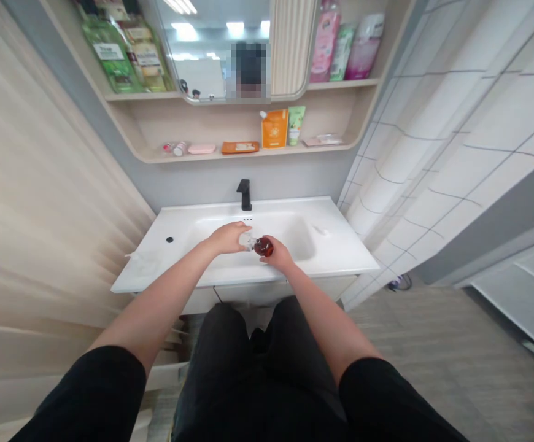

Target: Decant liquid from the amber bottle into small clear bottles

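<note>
Both my hands are out over the white sink point(340, 258). My right hand point(278, 255) is closed round a small dark red bottle point(264, 247), held above the basin's front part. My left hand point(228, 238) is closed on the bottle's clear top end point(248, 240), fingers pinched round it. The two hands meet at the bottle, just in front of the black faucet point(245, 194).
A shelf point(248, 153) above the sink carries an orange pouch point(274, 128), a green tube, a pink soap case and small items. Higher shelves beside the mirror point(221, 49) hold green and pink bottles. White tiled wall on the right, ribbed panel on the left.
</note>
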Tool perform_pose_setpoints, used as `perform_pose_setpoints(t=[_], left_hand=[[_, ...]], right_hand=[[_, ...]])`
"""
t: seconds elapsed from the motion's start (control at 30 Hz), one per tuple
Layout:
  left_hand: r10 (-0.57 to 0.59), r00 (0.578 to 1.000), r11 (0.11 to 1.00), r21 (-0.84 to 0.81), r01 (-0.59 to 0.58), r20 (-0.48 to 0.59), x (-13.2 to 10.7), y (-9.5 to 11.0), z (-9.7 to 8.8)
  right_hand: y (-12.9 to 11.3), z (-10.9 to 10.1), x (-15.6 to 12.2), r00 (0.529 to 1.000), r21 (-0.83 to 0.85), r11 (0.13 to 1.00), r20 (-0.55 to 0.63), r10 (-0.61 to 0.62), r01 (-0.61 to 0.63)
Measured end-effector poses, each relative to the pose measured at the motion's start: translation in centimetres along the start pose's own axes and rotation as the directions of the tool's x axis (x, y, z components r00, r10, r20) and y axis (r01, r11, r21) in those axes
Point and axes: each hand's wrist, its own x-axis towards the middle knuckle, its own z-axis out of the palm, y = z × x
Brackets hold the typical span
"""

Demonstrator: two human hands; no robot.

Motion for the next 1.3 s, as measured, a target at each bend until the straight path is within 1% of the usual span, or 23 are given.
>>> perform_pose_setpoints(t=[0.33, 0.57, 0.8, 1.1, 1.3], left_hand=[[0.008, 1.0, 1.0, 0.029, -0.009, 0.013, 0.2, 0.3, -0.4], [0.026, 1.0, 0.999, 0.044, -0.026, 0.018, 0.5, 0.4, -0.7], [0.033, 0.998, 0.997, 0.064, -0.037, 0.051, 0.8, 0.6, -1.1], [0.038, 0.997, 0.995, 0.088, -0.044, 0.069, 1.1, 1.0, -1.5], [0.04, 0.995, 0.991, 0.126, -0.052, 0.092, 1.4, 1.2, -1.8]], right_hand=[[-0.2, -0.2, -0.1, 1.0, 0.029, 1.0, 0.009, 0.001, -0.001], [-0.1, 0.0, 0.0, 1.0, 0.014, 1.0, 0.002, 0.014, -0.014], [0.0, 0.0, 0.0, 1.0, 0.008, 1.0, 0.007, 0.014, -0.014], [-0.3, -0.2, -0.1, 1.0, 0.022, 1.0, 0.01, 0.014, -0.015], [0.0, -0.1, -0.1, 1.0, 0.016, 1.0, -0.003, -0.001, 0.001]])
